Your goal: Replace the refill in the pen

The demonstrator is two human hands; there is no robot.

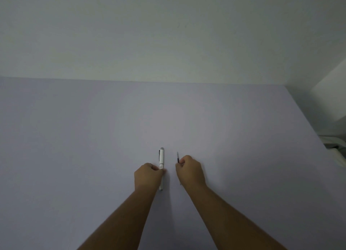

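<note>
Head view, low centre of the frame: my left hand (148, 175) pinches the white pen (161, 159) at mid-barrel, my right hand (189, 170) is closed on the thin dark refill (178, 157). I judge both light; the refill looks bendy, so I'd grip it near its end. Beyond, the lilac tabletop (112, 118) lies bare to the wall; its edge runs at right
</note>
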